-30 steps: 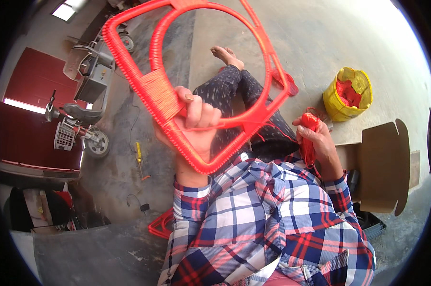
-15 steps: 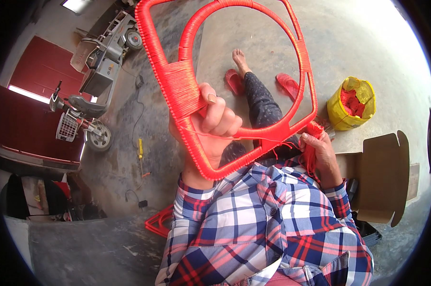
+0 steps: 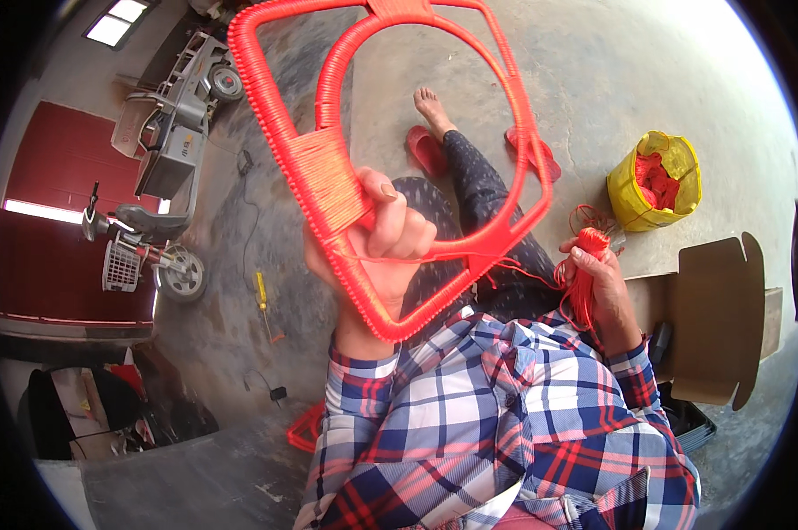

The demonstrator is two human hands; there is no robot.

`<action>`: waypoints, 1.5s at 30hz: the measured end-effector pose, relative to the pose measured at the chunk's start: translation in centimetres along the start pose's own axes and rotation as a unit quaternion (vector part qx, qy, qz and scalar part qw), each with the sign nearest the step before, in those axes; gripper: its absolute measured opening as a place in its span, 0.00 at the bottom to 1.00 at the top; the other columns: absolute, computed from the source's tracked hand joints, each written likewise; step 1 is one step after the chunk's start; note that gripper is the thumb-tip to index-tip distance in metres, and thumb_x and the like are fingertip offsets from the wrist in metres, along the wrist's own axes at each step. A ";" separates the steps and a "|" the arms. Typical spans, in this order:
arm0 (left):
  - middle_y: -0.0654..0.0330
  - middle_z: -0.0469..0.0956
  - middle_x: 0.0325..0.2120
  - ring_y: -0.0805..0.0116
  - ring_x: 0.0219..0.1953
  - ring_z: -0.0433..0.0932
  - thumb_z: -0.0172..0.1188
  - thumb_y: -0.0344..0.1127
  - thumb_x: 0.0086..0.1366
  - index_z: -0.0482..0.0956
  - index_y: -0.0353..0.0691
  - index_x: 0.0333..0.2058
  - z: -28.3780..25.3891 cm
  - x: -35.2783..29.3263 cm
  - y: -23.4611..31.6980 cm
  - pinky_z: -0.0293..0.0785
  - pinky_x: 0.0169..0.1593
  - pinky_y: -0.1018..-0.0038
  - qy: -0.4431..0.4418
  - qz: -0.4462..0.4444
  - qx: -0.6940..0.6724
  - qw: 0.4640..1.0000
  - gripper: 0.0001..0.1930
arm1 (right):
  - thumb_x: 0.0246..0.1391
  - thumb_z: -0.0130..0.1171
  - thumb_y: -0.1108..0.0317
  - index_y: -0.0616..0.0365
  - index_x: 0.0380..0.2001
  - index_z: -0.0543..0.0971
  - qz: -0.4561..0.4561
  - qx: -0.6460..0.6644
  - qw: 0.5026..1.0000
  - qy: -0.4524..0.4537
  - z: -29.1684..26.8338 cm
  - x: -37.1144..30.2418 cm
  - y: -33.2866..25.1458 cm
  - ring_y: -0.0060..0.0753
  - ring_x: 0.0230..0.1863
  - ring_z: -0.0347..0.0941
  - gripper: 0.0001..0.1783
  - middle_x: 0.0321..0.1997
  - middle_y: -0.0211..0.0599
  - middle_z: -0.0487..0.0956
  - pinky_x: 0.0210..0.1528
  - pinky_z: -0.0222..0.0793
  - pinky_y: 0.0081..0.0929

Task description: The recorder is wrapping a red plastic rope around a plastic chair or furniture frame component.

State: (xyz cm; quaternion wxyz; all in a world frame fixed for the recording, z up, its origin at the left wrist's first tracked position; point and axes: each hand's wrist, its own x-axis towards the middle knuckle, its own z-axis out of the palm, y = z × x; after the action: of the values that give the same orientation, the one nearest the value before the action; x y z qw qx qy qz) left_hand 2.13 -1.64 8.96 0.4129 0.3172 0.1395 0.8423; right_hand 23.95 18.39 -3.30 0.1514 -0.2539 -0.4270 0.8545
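A square frame [image 3: 399, 324] with a ring inside it, all wound in glossy red cord, is held up in front of my body. My left hand [image 3: 385, 234] grips its left side, fingers curled over the bar just beside a wide band of wrapped cord [image 3: 328, 177]. In my right hand [image 3: 606, 287], lower and to the right, is a bundle of red cord [image 3: 593, 240], its loose strands hanging below the fingers. A thin strand runs from the frame's lower right part toward that bundle. My right hand is apart from the frame.
A yellow bucket-like bag [image 3: 633, 194] of red material stands at right, near an open cardboard box [image 3: 712, 318]. Red slippers [image 3: 427, 150] lie by my bare foot. On the floor at left are a yellow-handled screwdriver [image 3: 261, 291] and a cable; beyond stand a scooter [image 3: 143, 238] and a cart.
My right hand with the cord bundle has come away from the frame's lower right corner, showing a gap. The frame has shifted slightly left in view, still in my left hand.
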 end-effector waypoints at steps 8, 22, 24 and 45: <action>0.69 0.55 0.12 0.78 0.13 0.49 0.39 0.59 0.68 0.71 0.29 0.45 1.4 1.2 1.6 0.49 0.22 0.75 -0.004 0.048 0.143 0.989 0.32 | 0.56 0.62 0.66 0.64 0.39 0.77 0.021 -0.015 1.000 0.016 0.5 -0.3 -0.2 0.22 0.23 0.71 0.12 0.22 0.31 0.75 0.28 0.66 0.18; 0.68 0.69 0.22 0.84 0.23 0.65 0.50 0.33 0.70 0.72 0.37 0.38 1.7 -1.4 -5.0 0.62 0.26 0.84 0.211 -0.229 0.445 0.840 0.07 | 0.55 0.61 0.63 0.64 0.40 0.76 0.011 -0.024 1.000 -0.007 0.6 0.2 -0.5 0.23 0.27 0.71 0.15 0.24 0.31 0.76 0.31 0.65 0.20; 0.68 0.70 0.21 0.83 0.21 0.65 0.51 0.33 0.70 0.72 0.37 0.38 -0.1 -2.5 -6.4 0.62 0.24 0.84 0.247 -0.287 0.389 0.840 0.06 | 0.55 0.61 0.63 0.66 0.42 0.77 -0.001 0.008 1.000 -0.020 0.7 0.6 -0.2 0.24 0.29 0.73 0.17 0.29 0.36 0.79 0.33 0.67 0.20; 0.55 0.77 0.22 0.68 0.20 0.75 0.46 0.35 0.68 0.72 0.35 0.39 -4.8 -6.0 -9.9 0.72 0.24 0.76 0.293 -0.396 0.100 0.864 0.10 | 0.54 0.63 0.71 0.61 0.38 0.80 0.144 -0.090 0.981 -0.090 3.4 1.6 0.4 0.16 0.27 0.72 0.09 0.30 0.29 0.81 0.30 0.68 0.16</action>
State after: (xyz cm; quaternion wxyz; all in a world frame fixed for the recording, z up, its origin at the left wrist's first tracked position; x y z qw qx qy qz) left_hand 7.78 -0.04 -2.11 0.6180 0.0135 0.4516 0.6434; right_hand 20.68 16.66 -2.39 -0.0361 -0.2470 -0.4727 0.8451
